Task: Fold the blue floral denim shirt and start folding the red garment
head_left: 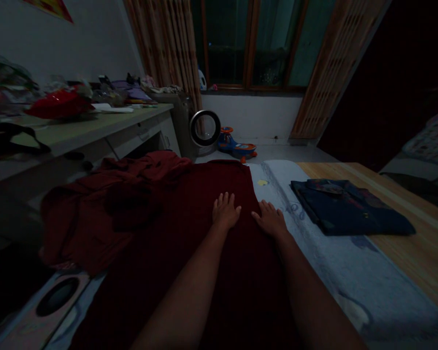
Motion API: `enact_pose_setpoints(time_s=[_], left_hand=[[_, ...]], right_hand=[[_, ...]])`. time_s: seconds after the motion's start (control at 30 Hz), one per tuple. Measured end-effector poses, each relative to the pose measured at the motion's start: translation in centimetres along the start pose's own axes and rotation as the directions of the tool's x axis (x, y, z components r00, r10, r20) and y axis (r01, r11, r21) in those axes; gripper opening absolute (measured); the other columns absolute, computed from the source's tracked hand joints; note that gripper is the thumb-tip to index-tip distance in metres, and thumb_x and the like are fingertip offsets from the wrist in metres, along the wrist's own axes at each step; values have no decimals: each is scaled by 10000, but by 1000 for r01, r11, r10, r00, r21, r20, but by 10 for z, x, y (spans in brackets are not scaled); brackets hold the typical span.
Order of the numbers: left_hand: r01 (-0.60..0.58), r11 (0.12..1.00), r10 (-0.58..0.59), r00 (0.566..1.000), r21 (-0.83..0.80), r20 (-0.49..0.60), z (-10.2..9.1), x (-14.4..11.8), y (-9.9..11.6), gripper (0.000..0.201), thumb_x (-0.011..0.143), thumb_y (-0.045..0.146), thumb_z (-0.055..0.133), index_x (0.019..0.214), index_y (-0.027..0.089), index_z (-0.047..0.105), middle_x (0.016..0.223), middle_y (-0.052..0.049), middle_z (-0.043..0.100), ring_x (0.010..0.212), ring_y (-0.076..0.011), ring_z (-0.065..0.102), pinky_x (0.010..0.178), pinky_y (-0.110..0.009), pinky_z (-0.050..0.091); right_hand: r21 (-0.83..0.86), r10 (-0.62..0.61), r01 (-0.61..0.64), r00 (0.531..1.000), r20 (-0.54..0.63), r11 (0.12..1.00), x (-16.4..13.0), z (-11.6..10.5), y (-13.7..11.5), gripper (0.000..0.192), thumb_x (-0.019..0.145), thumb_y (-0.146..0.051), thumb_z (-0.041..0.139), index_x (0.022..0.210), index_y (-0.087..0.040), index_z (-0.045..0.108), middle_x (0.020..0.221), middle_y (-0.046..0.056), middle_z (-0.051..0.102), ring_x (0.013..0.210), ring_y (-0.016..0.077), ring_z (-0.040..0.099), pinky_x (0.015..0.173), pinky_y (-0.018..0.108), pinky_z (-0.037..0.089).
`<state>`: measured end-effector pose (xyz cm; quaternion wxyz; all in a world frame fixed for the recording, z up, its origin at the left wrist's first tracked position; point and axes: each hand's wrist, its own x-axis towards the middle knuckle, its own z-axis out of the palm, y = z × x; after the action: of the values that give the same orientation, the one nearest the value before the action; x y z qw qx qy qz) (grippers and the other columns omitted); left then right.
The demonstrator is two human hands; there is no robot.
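Note:
A dark red garment (190,233) lies spread over a pale patterned cloth (354,262), its right edge running away from me. My left hand (225,211) rests flat on the garment with its fingers spread. At the garment's right edge, my right hand (270,217) lies palm down, fingers apart, partly over the pale cloth. Neither hand grips anything. To the left, a crumpled rust-red garment (87,218) is heaped against the dark red one. A folded dark blue garment (350,206) sits to the right of my right hand.
A wooden surface (419,233) shows beyond the pale cloth at right. Along the left wall stands a cluttered desk (105,126) with a red bag (62,104). A washing machine with its round door (205,128) open and a blue-orange ride-on toy (237,145) are at the back.

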<state>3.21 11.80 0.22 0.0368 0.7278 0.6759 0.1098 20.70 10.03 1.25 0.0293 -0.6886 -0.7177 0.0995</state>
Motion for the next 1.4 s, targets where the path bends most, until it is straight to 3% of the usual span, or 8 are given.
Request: enact_pose_setpoints(time_s=[0.2,0.33,0.43,0.63,0.9,1.23,1.3,1.4], left_hand=[[12,1000,-12,1000,-24,-17,0,-1,0,604,969,467,292,1498,175,291,1574,-84,280,1457,-267,189,1164,-439,203],[6,999,-6,1000,-35,2,-1,-1,0,550,981,378,259,1490,177,316,1572,-60,291,1456,-255,194,1166,-445,207],[7,999,-6,1000,-45,16,-2,0,0,547,964,334,301,1487,174,323,1573,-55,288,1456,-258,194,1167,-450,207],[30,999,-30,999,-43,12,-2,1,3,549,955,361,339,1477,190,344,1568,-70,299,1453,-272,201,1165,-454,209],[48,998,-45,997,-50,56,-7,1,5,573,940,368,372,1482,184,334,1573,-77,285,1452,-287,194,1155,-457,217],[51,998,-54,994,-37,-95,-19,11,3,340,974,394,372,1207,250,574,1260,-85,583,1171,-280,464,955,-453,408],[49,999,-51,993,-24,-105,-16,12,2,317,973,376,390,1208,259,567,1263,-82,568,1167,-277,456,958,-448,406],[46,999,-47,994,-9,-102,-11,14,0,318,957,359,442,1240,254,542,1288,-85,546,1198,-280,438,987,-448,391]], right_hand=[[-20,-40,39,998,-50,999,29,-21,-8,569,928,-483,421,1365,-122,475,1488,179,398,1382,329,333,1084,497,295],[89,-305,325,934,-186,942,61,-22,-41,564,970,-353,313,1457,-72,351,1540,155,323,1430,223,272,1139,371,263],[91,-402,416,905,-143,905,76,-8,-53,526,970,-297,295,1457,-115,375,1543,116,331,1430,215,274,1142,392,265],[-13,-365,365,928,-76,931,81,15,-45,525,979,-347,336,1467,-159,368,1570,84,278,1449,254,218,1149,426,229],[-15,-152,151,988,-38,988,82,8,-33,648,976,-532,257,1513,-170,263,1600,74,181,1460,264,168,1146,468,200],[23,20,-18,996,-86,1000,82,9,-23,665,965,-535,245,1503,-146,285,1588,100,220,1450,313,173,1140,526,180],[39,0,7,985,-170,999,81,7,-23,629,963,-465,297,1493,-126,300,1585,117,222,1453,316,164,1138,544,173],[26,-202,219,933,-297,975,79,4,-29,598,934,-303,359,1506,-157,268,1597,90,186,1469,269,120,1153,544,130]])
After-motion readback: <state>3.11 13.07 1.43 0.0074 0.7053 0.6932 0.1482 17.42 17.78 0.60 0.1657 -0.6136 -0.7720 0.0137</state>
